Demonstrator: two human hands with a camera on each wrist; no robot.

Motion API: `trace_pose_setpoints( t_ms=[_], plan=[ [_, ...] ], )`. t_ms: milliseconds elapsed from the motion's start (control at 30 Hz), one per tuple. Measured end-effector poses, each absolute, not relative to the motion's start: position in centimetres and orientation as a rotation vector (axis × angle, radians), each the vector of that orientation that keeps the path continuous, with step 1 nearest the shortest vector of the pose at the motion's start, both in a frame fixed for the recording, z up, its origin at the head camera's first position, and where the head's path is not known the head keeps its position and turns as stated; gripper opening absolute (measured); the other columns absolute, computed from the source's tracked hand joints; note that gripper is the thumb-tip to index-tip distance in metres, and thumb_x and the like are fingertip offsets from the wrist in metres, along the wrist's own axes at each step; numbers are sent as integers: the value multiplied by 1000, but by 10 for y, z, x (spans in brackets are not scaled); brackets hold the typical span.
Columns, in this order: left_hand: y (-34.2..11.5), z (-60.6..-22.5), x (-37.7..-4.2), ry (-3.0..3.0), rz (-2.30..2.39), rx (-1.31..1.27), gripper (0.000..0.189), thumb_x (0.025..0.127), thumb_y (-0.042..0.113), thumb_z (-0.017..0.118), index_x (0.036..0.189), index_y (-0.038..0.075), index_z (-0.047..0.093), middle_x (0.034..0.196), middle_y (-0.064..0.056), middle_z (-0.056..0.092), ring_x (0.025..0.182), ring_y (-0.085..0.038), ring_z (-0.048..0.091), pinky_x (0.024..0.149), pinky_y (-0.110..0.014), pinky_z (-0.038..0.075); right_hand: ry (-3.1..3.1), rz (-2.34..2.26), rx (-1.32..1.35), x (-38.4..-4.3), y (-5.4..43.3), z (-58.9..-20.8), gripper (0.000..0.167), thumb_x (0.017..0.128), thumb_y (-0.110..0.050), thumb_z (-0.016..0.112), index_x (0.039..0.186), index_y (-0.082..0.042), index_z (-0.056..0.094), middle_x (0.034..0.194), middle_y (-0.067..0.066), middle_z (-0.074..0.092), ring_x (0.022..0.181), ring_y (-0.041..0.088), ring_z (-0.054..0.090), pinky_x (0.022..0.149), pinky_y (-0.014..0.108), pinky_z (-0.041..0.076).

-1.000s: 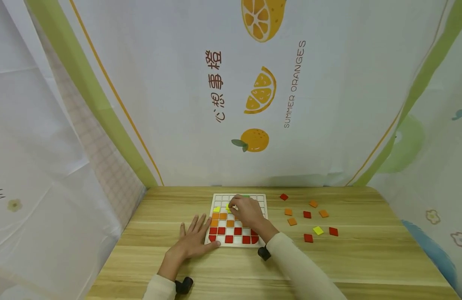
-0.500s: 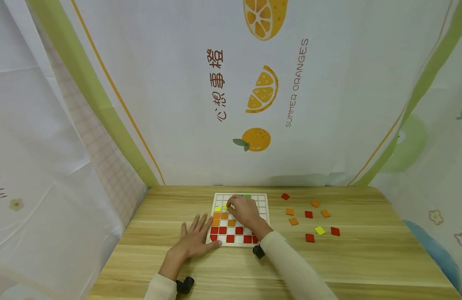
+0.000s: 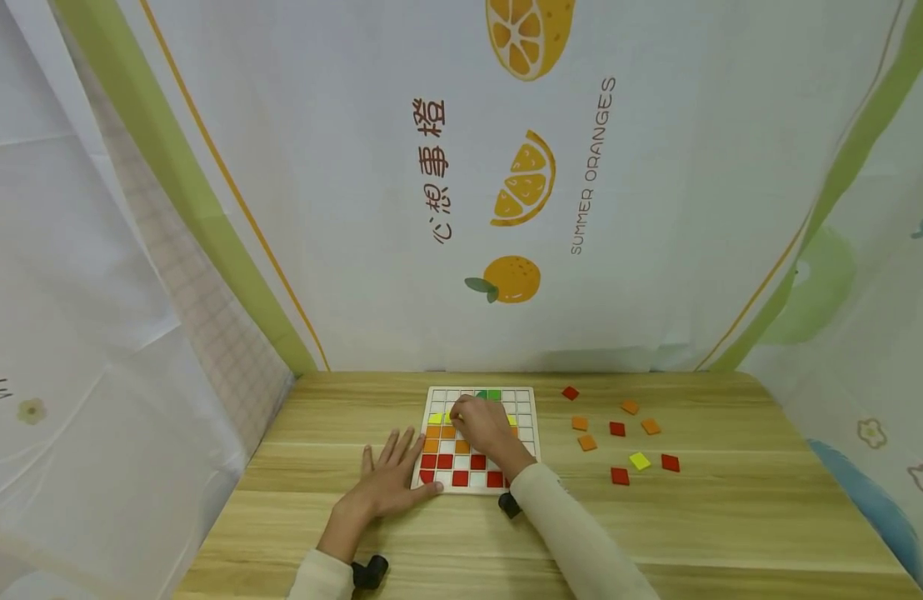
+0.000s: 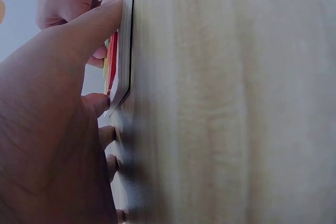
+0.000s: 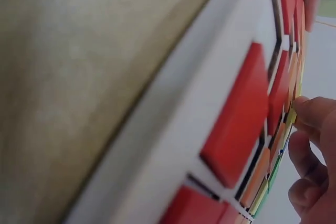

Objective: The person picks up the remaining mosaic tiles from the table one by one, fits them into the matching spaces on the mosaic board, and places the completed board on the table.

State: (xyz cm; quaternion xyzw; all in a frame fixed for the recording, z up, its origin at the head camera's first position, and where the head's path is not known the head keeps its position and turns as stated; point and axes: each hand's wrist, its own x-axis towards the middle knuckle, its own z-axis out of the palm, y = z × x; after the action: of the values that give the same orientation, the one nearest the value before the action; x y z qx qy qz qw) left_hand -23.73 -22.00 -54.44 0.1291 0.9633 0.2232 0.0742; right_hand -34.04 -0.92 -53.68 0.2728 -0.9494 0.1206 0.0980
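Observation:
A white grid board (image 3: pixel 531 433) lies on the table, with red, orange, yellow and green square tiles in some cells. My left hand (image 3: pixel 390 482) rests flat at its left side, fingers spread, the thumb (image 4: pixel 102 22) over the near edge of the board. Over the middle of the board is my right hand (image 3: pixel 486 429), its fingers curled and its fingertips pinching a yellow tile (image 5: pixel 292 115) low at the board surface. In the head view that hand hides several cells and most of this tile. A yellow corner tile (image 3: pixel 436 419) sits at the left edge of the same row.
Loose tiles lie on the table right of the board: several red (image 3: pixel 617 429), several orange (image 3: pixel 586 443) and one yellow tile (image 3: pixel 640 461). Behind the table (image 3: pixel 716 517) hangs a white cloth (image 3: pixel 371 250) printed with oranges.
My right hand has shifted slightly left and down to the board with the yellow tile, baring a dark green tile at the far row. The left hand holds its place.

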Motion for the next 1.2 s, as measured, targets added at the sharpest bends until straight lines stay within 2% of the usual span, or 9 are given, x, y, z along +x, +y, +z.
trace_pose_setpoints(
  t_ms=[100,233,567,667,733,833,900,967,1200],
  plan=[
    [-220,-546,-237,2896,694,398,105,95,78,56,171,14,25,180,-16,15,167,-44,5,121,-82,-8,-2819,346,865,-340,-8,-538,15,105,-25,70,111,-23,84,125,-8,75,100,11,75,77,23,61],
    [-221,-546,-237,2888,710,391,104,95,76,57,170,12,26,179,-18,16,166,-46,6,121,-82,-9,-2814,322,918,-340,-7,-538,16,106,-22,69,112,-24,84,126,-8,74,98,10,74,73,21,59],
    [-220,-542,-235,2895,690,410,102,97,75,56,170,12,26,178,-20,18,165,-47,8,119,-85,-6,-2821,329,930,-338,-4,-537,19,106,-21,67,118,-20,82,130,-7,75,105,13,75,74,21,59],
    [-219,-542,-235,2899,698,409,102,96,75,56,170,12,27,178,-19,18,166,-47,7,120,-85,-6,-2811,339,932,-338,-2,-536,19,106,-21,67,118,-21,82,131,-8,75,99,11,74,70,19,57],
    [-219,-541,-235,2898,684,384,102,96,75,57,170,12,27,179,-17,18,166,-45,8,122,-82,-7,-2801,349,941,-337,-1,-536,19,106,-21,67,118,-21,82,131,-8,73,87,9,71,64,18,53],
    [-219,-545,-237,2896,695,375,102,95,75,58,170,13,27,179,-16,17,166,-44,7,122,-81,-7,-2796,381,948,-336,1,-536,19,106,-20,66,118,-20,81,131,-6,69,70,5,58,56,16,45],
    [-220,-545,-238,2895,695,376,103,95,76,58,170,12,27,179,-17,17,166,-45,7,122,-82,-8,-2803,407,947,-335,2,-536,20,107,-20,65,119,-20,81,129,-6,66,64,3,50,53,16,41],
    [-221,-546,-239,2904,695,386,103,95,76,58,170,12,28,178,-18,19,165,-46,8,121,-83,-8,-2798,444,940,-334,3,-535,19,106,-19,65,118,-21,80,125,-6,66,63,2,47,52,16,40],
    [-221,-552,-239,2916,685,391,105,95,81,53,171,14,26,180,-16,15,166,-44,5,121,-82,-9,-2766,514,903,-330,10,-528,9,102,-21,71,107,-22,78,102,-10,71,72,1,57,56,15,43]
  ],
)
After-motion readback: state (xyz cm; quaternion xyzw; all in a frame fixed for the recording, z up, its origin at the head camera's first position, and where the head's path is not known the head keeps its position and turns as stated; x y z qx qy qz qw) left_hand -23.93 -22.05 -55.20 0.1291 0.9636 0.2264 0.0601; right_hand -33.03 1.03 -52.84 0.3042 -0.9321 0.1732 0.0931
